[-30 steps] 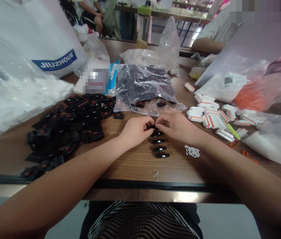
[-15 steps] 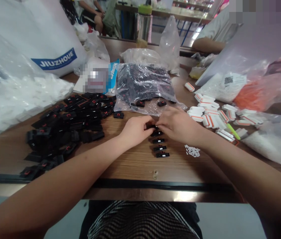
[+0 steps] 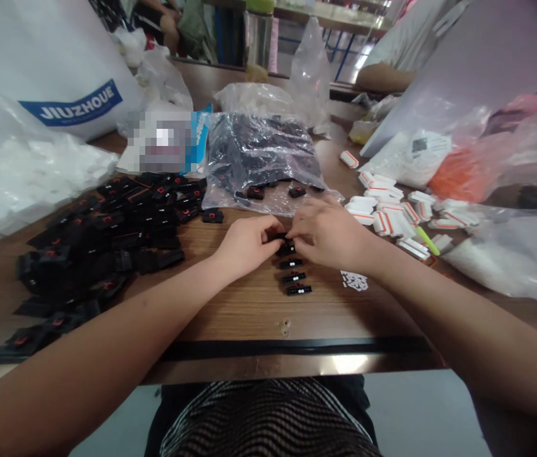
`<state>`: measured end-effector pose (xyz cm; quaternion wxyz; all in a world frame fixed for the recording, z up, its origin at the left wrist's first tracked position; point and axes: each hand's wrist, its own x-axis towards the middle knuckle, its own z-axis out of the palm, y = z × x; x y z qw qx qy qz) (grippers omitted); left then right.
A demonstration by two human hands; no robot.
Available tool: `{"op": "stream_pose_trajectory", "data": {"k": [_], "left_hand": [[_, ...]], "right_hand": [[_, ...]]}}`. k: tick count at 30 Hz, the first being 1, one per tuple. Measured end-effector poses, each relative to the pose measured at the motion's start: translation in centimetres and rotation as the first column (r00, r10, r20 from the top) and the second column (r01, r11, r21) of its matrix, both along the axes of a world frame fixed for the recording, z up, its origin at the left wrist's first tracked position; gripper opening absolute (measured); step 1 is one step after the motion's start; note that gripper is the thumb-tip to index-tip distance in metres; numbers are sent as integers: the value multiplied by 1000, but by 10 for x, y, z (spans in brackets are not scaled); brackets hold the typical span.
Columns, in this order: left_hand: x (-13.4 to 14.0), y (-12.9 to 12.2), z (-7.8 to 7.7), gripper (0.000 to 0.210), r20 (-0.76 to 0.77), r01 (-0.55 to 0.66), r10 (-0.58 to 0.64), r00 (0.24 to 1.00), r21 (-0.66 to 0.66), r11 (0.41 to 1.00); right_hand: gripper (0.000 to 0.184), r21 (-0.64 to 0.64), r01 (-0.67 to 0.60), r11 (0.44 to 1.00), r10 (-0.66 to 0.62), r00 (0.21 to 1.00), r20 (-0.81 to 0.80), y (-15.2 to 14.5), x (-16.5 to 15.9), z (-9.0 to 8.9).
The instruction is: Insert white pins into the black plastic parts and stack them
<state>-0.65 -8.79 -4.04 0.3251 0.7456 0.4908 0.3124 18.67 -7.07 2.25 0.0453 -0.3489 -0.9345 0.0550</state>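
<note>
My left hand (image 3: 255, 240) is closed around the left end of a black plastic connector housing (image 3: 281, 236), thumb and finger pinched together. From the other side, my right hand (image 3: 324, 230) has its fingertips closed at that housing's right end; what they pinch is hidden. Just below, a column of similar black connector housings (image 3: 294, 278) lies on the table, with white dots showing in their faces. Small white plugs (image 3: 355, 280) are heaped below my right hand. A big pile of black connector housings (image 3: 130, 231) spreads left of my left hand.
A clear bag of black housings (image 3: 263, 149) lies beyond my hands. White parts with orange strips (image 3: 383, 197) and a yellow-green stick (image 3: 427, 241) are on the right. A large white sack (image 3: 54, 51) stands left. The table's front edge (image 3: 268, 368) is near my body.
The camera view has turned slightly, so everything sits a little farther left and higher. Both hands stay together at the same black housing, with only slight finger movement.
</note>
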Motion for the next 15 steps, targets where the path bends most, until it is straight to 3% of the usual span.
{"op": "stream_pose_trajectory", "data": {"k": [3, 5, 7, 9, 11, 15], "left_hand": [[0, -1, 0, 10, 6, -4, 4, 1000, -7, 1000], [0, -1, 0, 10, -17, -20, 20, 1000, -17, 1000], [0, -1, 1, 10, -37, -33, 32, 999, -24, 999], [0, 0, 1, 11, -42, -39, 38, 998, -28, 999], [0, 1, 0, 11, -39, -40, 39, 998, -29, 999], [0, 2, -1, 11, -40, -44, 43, 998, -20, 999]], "right_hand": [[22, -147, 32, 989, -49, 992, -114, 1, 14, 6], [22, -226, 102, 969, -145, 972, -185, -2, 36, 9], [19, -261, 222, 940, -262, 956, -129, -10, 65, 9], [17, -359, 325, 875, -350, 937, -4, -20, 93, 6], [16, -440, 360, 823, -382, 923, 41, -29, 113, 2], [16, -451, 356, 818, -380, 924, 40, -38, 128, -8]]}}
